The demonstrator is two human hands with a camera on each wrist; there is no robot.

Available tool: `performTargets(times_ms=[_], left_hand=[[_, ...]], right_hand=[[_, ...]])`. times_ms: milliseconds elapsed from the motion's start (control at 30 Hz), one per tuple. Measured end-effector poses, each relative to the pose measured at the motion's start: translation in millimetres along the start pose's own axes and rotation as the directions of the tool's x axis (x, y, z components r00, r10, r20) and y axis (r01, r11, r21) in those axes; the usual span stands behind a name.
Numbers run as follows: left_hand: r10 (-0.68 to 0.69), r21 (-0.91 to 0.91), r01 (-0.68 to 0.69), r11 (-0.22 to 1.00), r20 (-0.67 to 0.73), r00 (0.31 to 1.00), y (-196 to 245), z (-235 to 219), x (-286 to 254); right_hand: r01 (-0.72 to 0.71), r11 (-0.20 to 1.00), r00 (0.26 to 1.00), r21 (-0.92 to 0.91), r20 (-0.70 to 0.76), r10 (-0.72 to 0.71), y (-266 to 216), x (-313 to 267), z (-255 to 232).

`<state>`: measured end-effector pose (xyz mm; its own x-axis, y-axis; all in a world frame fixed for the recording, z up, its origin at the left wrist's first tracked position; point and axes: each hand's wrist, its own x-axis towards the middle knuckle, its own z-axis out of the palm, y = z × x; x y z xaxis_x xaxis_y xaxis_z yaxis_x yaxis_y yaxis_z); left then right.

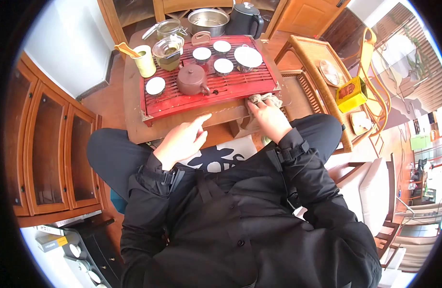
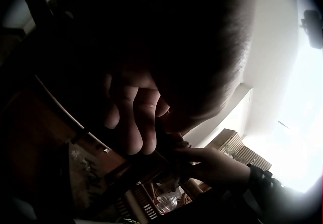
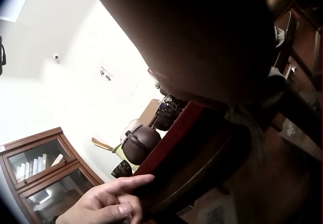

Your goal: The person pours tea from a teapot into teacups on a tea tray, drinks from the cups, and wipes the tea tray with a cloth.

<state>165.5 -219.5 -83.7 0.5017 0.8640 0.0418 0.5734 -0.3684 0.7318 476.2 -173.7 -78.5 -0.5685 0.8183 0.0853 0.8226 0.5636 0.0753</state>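
Note:
My right hand point(image 1: 270, 121) grips a bunched pale cloth point(image 1: 268, 98) at the front right corner of a red slatted tea tray point(image 1: 182, 106). Part of that cloth point(image 3: 248, 125) hangs below the hand in the right wrist view. My left hand point(image 1: 181, 140) holds nothing and hovers by the table's front edge, index finger extended and the others loosely bent. On the tray, a brown clay teapot point(image 1: 190, 80) stands nearest the left hand. Around it are a small white-topped cup point(image 1: 155, 86), several similar cups, a larger white-topped bowl point(image 1: 248, 57) and a glass pitcher with a strainer point(image 1: 168, 50).
A pale cup with wooden tools point(image 1: 144, 61) stands at the tray's left. Behind are a glass jar point(image 1: 169, 28), a steel pot point(image 1: 208, 20) and a black kettle point(image 1: 244, 20). To the right, a wicker-edged stand point(image 1: 311, 72) carries a yellow tin point(image 1: 351, 94). A glass-door cabinet point(image 1: 47, 139) lines the left.

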Motion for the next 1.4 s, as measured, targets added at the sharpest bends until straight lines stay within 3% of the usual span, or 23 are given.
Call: performTargets(times_ms=[133, 300, 533, 600, 900, 1333, 1400], left_hand=[[-0.014, 0.010, 0.014, 1.000, 0.016, 1.000, 0.0, -0.8, 0.8], [-0.012, -0.043, 0.013, 0.999, 0.026, 1.000, -2.1, 0.7, 0.3], [-0.023, 0.005, 0.022, 1.000, 0.017, 1.000, -7.5, 5.1, 0.6], [-0.090, -0.045, 0.094, 0.995, 0.094, 0.991, -4.2, 3.5, 0.3], [-0.170, -0.126, 0.191, 0.973, 0.161, 0.972, 6.8, -2.1, -2.3], [-0.163, -0.128, 0.183, 0.975, 0.153, 0.975, 6.9, -4.7, -6.6], [-0.173, -0.104, 0.183, 0.978, 0.102, 0.980, 3.9, -5.9, -6.7]], right_hand=[[0.033, 0.999, 0.998, 0.017, -0.063, -0.032, -4.1, 5.7, 5.1], [0.065, 0.992, 0.992, -0.110, -0.099, -0.076, -16.9, 12.1, 7.6], [0.096, 0.994, 0.986, -0.054, -0.132, -0.103, -30.0, 17.1, 1.8], [0.074, 0.997, 0.995, -0.018, -0.065, -0.076, -34.1, 20.1, -0.9], [0.113, 0.994, 0.990, -0.016, -0.081, -0.114, -55.8, 34.7, -3.9], [0.217, 0.974, 0.976, 0.062, 0.015, -0.219, -80.5, 58.9, -10.7], [0.238, 0.971, 0.971, -0.031, -0.001, -0.239, -86.1, 60.1, -9.0]])
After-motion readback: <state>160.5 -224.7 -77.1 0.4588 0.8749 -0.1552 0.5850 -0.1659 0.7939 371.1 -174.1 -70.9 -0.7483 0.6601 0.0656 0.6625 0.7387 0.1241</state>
